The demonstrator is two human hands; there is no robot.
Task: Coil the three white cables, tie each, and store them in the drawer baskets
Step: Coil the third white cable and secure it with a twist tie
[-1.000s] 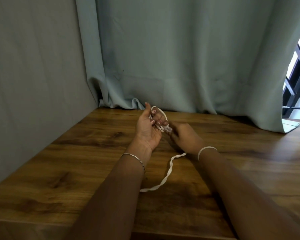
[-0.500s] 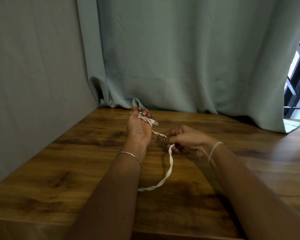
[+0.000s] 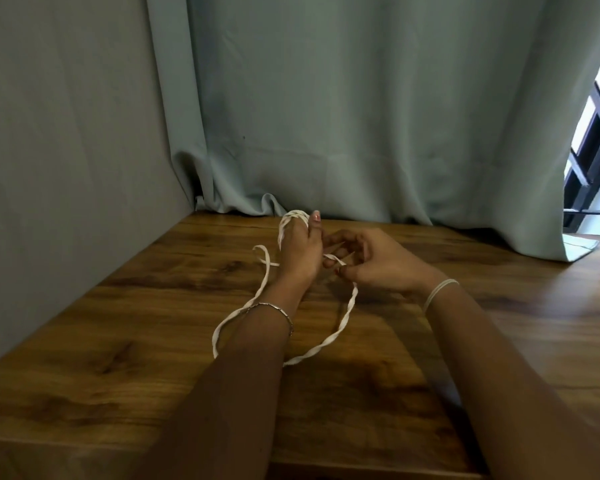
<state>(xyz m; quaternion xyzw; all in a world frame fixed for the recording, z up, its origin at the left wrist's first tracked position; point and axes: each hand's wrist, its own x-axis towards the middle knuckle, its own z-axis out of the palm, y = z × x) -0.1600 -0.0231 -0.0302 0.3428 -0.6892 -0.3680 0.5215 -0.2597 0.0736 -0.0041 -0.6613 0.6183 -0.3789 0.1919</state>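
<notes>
From the head camera, the left hand (image 3: 300, 252) is raised upright over the wooden desk (image 3: 499, 323). Several turns of the white cable (image 3: 347, 311) are wound round its curled fingers near the tips, so the hand seems to serve as the former that sets the coil's size. Whether the thumb pins those turns I cannot tell. The right hand (image 3: 381, 263) sits just beside it, pinching the cable between thumb and fingertips, probably to feed the next turn across with some tension. From that pinch the slack drops to the desk and passes out of sight under the left forearm. It shows again on the forearm's outer side and climbs to a free end near the left hand; lying loose like this, it can be drawn up without snagging. A thin pale band (image 3: 439, 292) rings the right wrist, perhaps kept there as a tie, though that is a guess. I judge the coiling of this cable as partly done and the tying as not begun. No other cables and no drawer baskets are in view; a grey-green curtain (image 3: 361, 116) hangs behind the desk.
</notes>
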